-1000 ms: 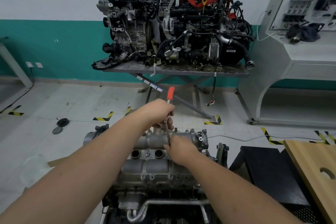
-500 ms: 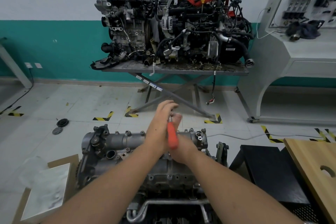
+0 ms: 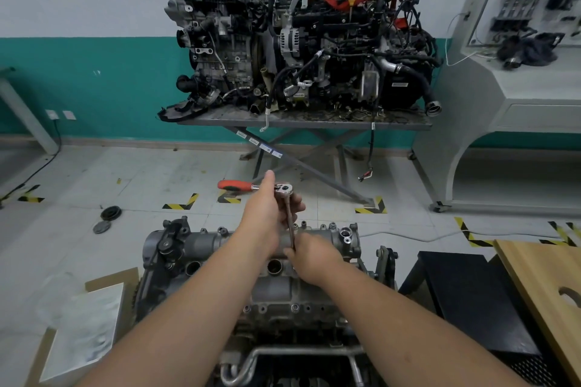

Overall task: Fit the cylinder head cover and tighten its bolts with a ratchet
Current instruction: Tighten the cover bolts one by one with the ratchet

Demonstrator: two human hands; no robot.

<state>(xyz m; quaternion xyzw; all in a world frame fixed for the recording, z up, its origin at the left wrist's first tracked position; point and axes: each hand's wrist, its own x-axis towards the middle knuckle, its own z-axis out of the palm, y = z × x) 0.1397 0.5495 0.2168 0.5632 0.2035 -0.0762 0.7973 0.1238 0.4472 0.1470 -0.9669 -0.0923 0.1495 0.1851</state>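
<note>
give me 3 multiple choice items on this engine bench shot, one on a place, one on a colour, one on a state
1. Where does the ratchet handle point?
A. to the person's left
B. to the person's right
C. straight down

2. What colour is the handle's grip?
A. blue
B. orange-red
C. green

3. How does the right hand stand at the extension bar?
A. hangs away from it
B. holds its lower end at the cylinder head cover
C. lies flat on the floor

Answers: 1 A, the grip juts left past the left hand. 2 B, it shows orange-red against the floor. 3 B, its fingers close around the bar's foot.
</note>
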